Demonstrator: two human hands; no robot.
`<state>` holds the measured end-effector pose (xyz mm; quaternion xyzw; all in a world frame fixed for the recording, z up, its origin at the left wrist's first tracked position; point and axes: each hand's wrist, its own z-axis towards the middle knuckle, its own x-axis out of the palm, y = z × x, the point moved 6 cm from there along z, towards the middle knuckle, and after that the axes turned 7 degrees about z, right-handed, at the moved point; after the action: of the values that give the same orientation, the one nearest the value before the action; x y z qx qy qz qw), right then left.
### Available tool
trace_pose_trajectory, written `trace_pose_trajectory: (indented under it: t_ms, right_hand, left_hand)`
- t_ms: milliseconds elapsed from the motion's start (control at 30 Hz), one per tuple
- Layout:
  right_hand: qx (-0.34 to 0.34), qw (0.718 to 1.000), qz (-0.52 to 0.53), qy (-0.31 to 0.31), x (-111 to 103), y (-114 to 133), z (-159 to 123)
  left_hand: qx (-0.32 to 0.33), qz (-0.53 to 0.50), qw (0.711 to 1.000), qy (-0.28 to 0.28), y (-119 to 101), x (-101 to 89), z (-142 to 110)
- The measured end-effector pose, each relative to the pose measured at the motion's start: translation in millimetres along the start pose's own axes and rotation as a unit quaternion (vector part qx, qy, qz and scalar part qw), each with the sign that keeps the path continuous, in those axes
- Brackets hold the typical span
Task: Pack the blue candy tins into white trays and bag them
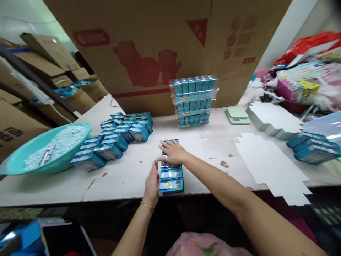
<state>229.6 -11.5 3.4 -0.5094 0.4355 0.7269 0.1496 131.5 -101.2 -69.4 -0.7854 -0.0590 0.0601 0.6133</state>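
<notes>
A row of small blue boxes (172,185) stands near the table's front edge, tops facing up. My right hand (173,152) lies flat over the far end of the row, fingers stretched out, hiding several box tops. Along the row's left side is my left hand (152,181), held edge-on with its fingers straight and together, touching or very close to the boxes. Neither hand is wrapped round anything. More loose blue boxes (110,151) stand in a cluster to the left. Behind the row rises a stack of filled clear-wrapped trays (194,103) of the same boxes.
A turquoise basin (50,167) of pale blue pieces and a scoop stands left. To the right are a green scale (238,115), a stack of white cut card (274,119), a flat white card blank (269,163) and more blue boxes (315,151). A big carton (160,21) closes off the back.
</notes>
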Motion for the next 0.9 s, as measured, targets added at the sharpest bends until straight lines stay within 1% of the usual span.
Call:
trace_pose_trajectory:
  t_ms: [33,67,100,133,167,200,267,300,333,400,467,600,667,700,733,767,833,867,900]
  right_hand:
    - [0.005,0.999,0.038,-0.016,-5,-9,-9]
    - [0.016,0.996,0.074,-0.056,-14,-22,-24]
    - [0.034,0.988,0.101,-0.112,-26,-38,-45]
    - [0.063,0.976,0.115,-0.172,-39,-56,-71]
    - [0.101,0.963,0.115,-0.223,-50,-75,-100]
    - [0.146,0.950,0.106,-0.255,-58,-93,-129]
    - [0.244,0.927,0.071,-0.276,-62,-127,-181]
    - [0.270,0.922,0.052,-0.274,-61,-139,-198]
    - [0.280,0.921,0.035,-0.268,-59,-149,-209]
    - [0.269,0.931,0.008,-0.246,-51,-161,-211]
    - [0.265,0.938,-0.005,-0.224,-44,-170,-200]
    - [0.313,0.928,-0.014,-0.203,-40,-191,-182]
    - [0.319,0.922,0.007,-0.219,-42,-202,-181]
    - [0.318,0.919,0.024,-0.233,-44,-207,-181]
    - [0.318,0.915,0.041,-0.247,-47,-211,-182]
    - [0.320,0.910,0.057,-0.257,-50,-213,-183]
    - [0.329,0.904,0.078,-0.263,-59,-210,-180]
    - [0.327,0.904,0.086,-0.263,-64,-201,-176]
    - [0.311,0.907,0.099,-0.265,-70,-186,-170]
  left_hand:
    - [-0.015,-0.017,1.000,-0.003,-4,1.6,5]
    - [-0.033,-0.033,0.999,0.002,-8,4.8,9]
    - [-0.056,-0.044,0.997,0.016,-11,9.5,11]
    - [-0.087,-0.052,0.994,0.040,-12,15.8,12]
    - [-0.132,-0.056,0.987,0.073,-10,23.5,10]
    - [-0.173,-0.056,0.979,0.090,-7,29.3,6]
    - [-0.228,-0.057,0.966,0.105,0,38.5,-5]
    - [-0.237,-0.061,0.964,0.104,3,42.2,-11]
    - [-0.238,-0.068,0.963,0.107,6,46.2,-17]
    - [-0.234,-0.078,0.962,0.115,10,54.4,-29]
    - [-0.224,-0.077,0.965,0.114,12,59.9,-38]
    - [-0.196,-0.054,0.973,0.109,13,63.4,-41]
    - [-0.168,-0.029,0.980,0.107,12,60.3,-38]
    - [-0.144,-0.005,0.985,0.092,10,55.8,-35]
    - [-0.110,0.027,0.992,0.062,6,49.3,-33]
    - [-0.065,0.064,0.996,0.024,0,41.9,-32]
    - [0.042,0.115,0.992,-0.043,-20,31.9,-33]
    - [0.087,0.124,0.987,-0.051,-32,32.2,-35]
    - [0.115,0.124,0.985,-0.035,-42,37.0,-37]
